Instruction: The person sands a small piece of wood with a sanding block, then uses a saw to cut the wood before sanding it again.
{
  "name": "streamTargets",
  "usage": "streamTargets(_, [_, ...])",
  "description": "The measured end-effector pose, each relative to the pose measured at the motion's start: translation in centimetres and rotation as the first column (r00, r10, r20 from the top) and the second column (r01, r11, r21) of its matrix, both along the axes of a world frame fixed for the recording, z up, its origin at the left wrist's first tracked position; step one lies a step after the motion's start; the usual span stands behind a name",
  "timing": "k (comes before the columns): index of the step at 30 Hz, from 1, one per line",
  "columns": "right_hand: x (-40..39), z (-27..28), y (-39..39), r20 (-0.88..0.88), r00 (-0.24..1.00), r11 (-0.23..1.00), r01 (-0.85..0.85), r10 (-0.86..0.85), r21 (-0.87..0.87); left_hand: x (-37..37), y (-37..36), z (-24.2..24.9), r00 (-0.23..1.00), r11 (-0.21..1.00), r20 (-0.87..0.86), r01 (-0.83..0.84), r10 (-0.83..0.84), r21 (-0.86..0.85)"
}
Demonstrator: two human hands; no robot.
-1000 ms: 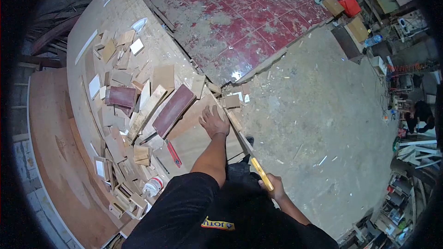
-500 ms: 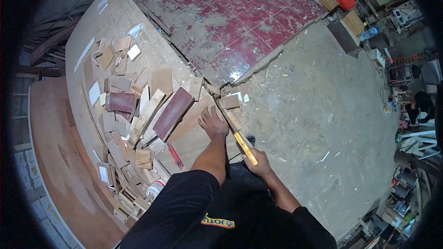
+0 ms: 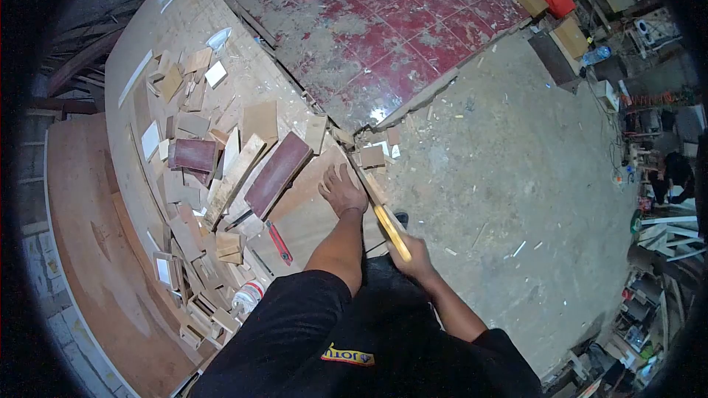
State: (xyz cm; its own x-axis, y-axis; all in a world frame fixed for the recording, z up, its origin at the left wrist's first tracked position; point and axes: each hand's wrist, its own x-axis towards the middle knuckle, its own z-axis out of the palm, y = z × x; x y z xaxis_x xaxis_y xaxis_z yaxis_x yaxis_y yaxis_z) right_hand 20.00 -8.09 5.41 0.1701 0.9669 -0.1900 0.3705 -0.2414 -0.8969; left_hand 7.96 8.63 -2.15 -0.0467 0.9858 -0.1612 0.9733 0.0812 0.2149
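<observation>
Since a second ago, my right hand (image 3: 414, 256) has driven the yellow-handled saw (image 3: 389, 230) forward, closer to my left hand (image 3: 341, 189). That right grip is wrapped tight on the handle; the left lies flat, fingers spread, on the plywood board (image 3: 310, 210) at the tabletop (image 3: 147, 44) edge.

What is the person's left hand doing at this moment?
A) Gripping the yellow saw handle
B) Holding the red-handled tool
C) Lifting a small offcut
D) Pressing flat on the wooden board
D: the left hand lies spread on the wooden board, while the right hand grips the yellow-handled saw at the board's edge.
</observation>
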Motion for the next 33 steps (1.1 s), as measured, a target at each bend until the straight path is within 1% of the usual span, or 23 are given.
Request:
streamTargets(2, [-0.8, -1.7, 3.6, 0.033, 0.999, 0.999, -0.003, 0.001, 0.050, -0.2, -0.1, -0.2, 1.000, 1.000, -0.018, 0.010, -0.011, -0.012])
streamTargets(3, [-0.8, -1.7, 4.2, 0.030, 1.000, 0.998, 0.001, -0.003, 0.057, -0.2, 0.1, -0.2, 0.999, 0.999, -0.035, 0.020, -0.021, -0.025])
streamTargets(4, [-0.9, -1.7, 4.7, 0.015, 1.000, 0.999, 0.000, -0.001, 0.043, -0.3, 0.1, -0.2, 0.999, 1.000, -0.038, 0.025, -0.026, -0.018])
streamTargets(5, [-1.0, -1.7, 5.0, 0.000, 1.000, 1.000, 0.000, 0.000, 0.030, -0.2, 0.3, 0.2, 0.999, 0.999, -0.032, 0.011, -0.012, -0.052])
streamTargets(6, [-1.0, -1.4, 4.5, 0.018, 1.000, 1.000, -0.002, 0.003, -0.011, -0.1, 0.3, 0.5, 1.000, 0.996, -0.024, -0.005, 0.002, -0.090])
streamTargets(7, [-0.9, -1.0, 3.6, 0.020, 1.000, 1.000, 0.004, -0.004, -0.011, -0.1, 0.2, 0.8, 1.000, 0.996, -0.022, 0.002, -0.004, -0.090])
streamTargets(9, [-0.2, 0.5, 1.5, -0.052, 0.999, 0.999, 0.011, -0.013, -0.038, 0.2, 0.3, 1.4, 1.000, 0.995, -0.021, -0.011, 0.009, -0.100])
streamTargets(11, [0.5, 2.2, -1.5, -0.028, 0.999, 0.999, 0.016, -0.017, -0.037, 0.1, 0.3, 0.5, 1.000, 0.997, -0.020, -0.013, 0.011, -0.080])
streamTargets(13, [1.5, 2.5, -5.6, 0.014, 0.999, 0.984, -0.035, 0.038, -0.174, -0.1, 0.1, 0.0, 1.000, 0.998, -0.022, -0.017, 0.015, -0.068])
streamTargets(14, [2.1, 3.0, -7.1, 0.013, 0.999, 0.983, -0.038, 0.041, -0.179, 0.0, 0.1, 0.1, 1.000, 0.999, -0.017, -0.009, 0.009, -0.050])
streamTargets(16, [2.8, 4.6, -8.8, -0.171, 0.985, 0.927, -0.058, -0.007, -0.370, 0.0, 0.2, 0.2, 1.000, 0.999, -0.013, -0.005, 0.005, -0.035])
streamTargets(17, [2.7, 4.7, -8.5, -0.173, 0.985, 0.926, -0.060, -0.006, -0.373, 0.0, 0.1, 0.1, 1.000, 0.999, -0.011, -0.010, 0.010, -0.034])
streamTargets(19, [2.1, 4.4, -7.4, -0.068, 0.998, 0.938, -0.034, 0.011, -0.344, 0.0, 0.0, 0.2, 1.000, 0.999, -0.007, -0.012, 0.012, -0.035])
streamTargets(21, [1.2, 3.6, -4.1, -0.015, 0.999, 0.961, -0.050, 0.048, -0.271, 0.0, 0.1, 0.2, 1.000, 0.999, -0.009, -0.006, 0.005, -0.036])
streamTargets(23, [0.1, 1.2, 0.0, -0.039, 0.999, 0.995, -0.027, 0.023, -0.093, 0.1, 0.2, 0.8, 1.000, 0.998, -0.019, -0.005, 0.004, -0.058])
streamTargets(25, [-1.0, -1.2, 3.9, 0.002, 0.999, 0.996, -0.043, 0.043, -0.072, 0.0, 0.2, 0.6, 1.000, 0.997, -0.031, -0.004, 0.002, -0.078])
streamTargets(26, [-1.3, -1.1, 4.4, 0.000, 0.999, 0.997, -0.040, 0.040, -0.067, -0.1, 0.4, 0.1, 1.000, 0.998, -0.030, -0.006, 0.004, -0.070])
streamTargets(28, [-1.7, -0.7, 5.3, 0.003, 1.000, 0.999, -0.003, 0.003, 0.047, -0.3, 0.7, -0.8, 1.000, 0.998, -0.029, 0.001, -0.003, -0.057])
streamTargets(29, [-1.5, -0.6, 4.7, 0.004, 1.000, 0.999, 0.001, -0.001, 0.045, -0.2, 0.5, -0.4, 1.000, 0.999, -0.029, -0.001, 0.000, -0.055])
streamTargets(31, [-0.6, -0.5, 1.9, -0.034, 0.999, 0.998, -0.020, 0.018, -0.052, 0.1, 0.2, 0.7, 1.000, 0.998, -0.025, 0.001, -0.002, -0.057])
streamTargets(33, [0.4, 1.0, -1.3, -0.076, 0.997, 0.996, 0.012, -0.018, -0.084, 0.4, 0.3, 1.8, 1.000, 0.996, -0.020, -0.010, 0.008, -0.092])
